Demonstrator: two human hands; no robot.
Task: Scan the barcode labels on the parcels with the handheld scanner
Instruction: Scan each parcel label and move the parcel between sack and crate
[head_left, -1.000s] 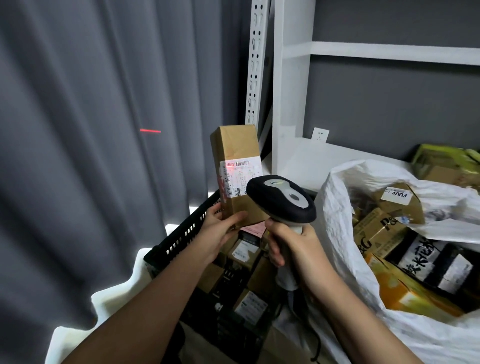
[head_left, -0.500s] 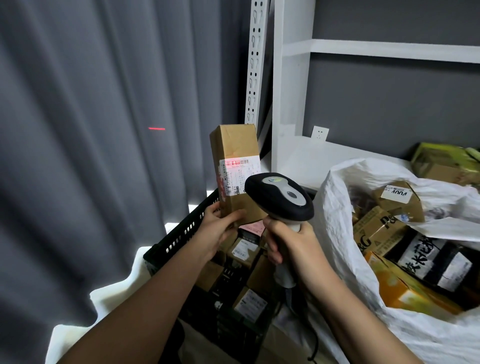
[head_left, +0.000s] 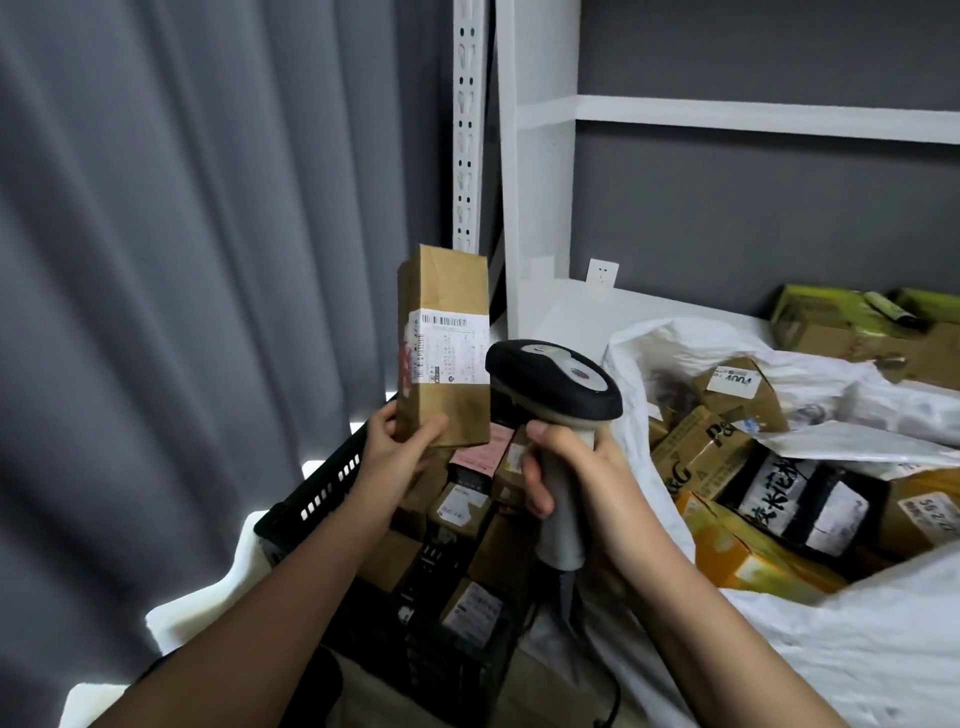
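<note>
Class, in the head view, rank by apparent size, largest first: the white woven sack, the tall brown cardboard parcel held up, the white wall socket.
1. White woven sack
2. Tall brown cardboard parcel
3. White wall socket; farther away, but clearly smallest.

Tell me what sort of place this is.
Probably a parcel sorting or storage room. A white woven sack and a black plastic crate both hold labelled cardboard parcels, white metal shelving stands behind, and the person holds a handheld scanner beside a labelled parcel.
</note>
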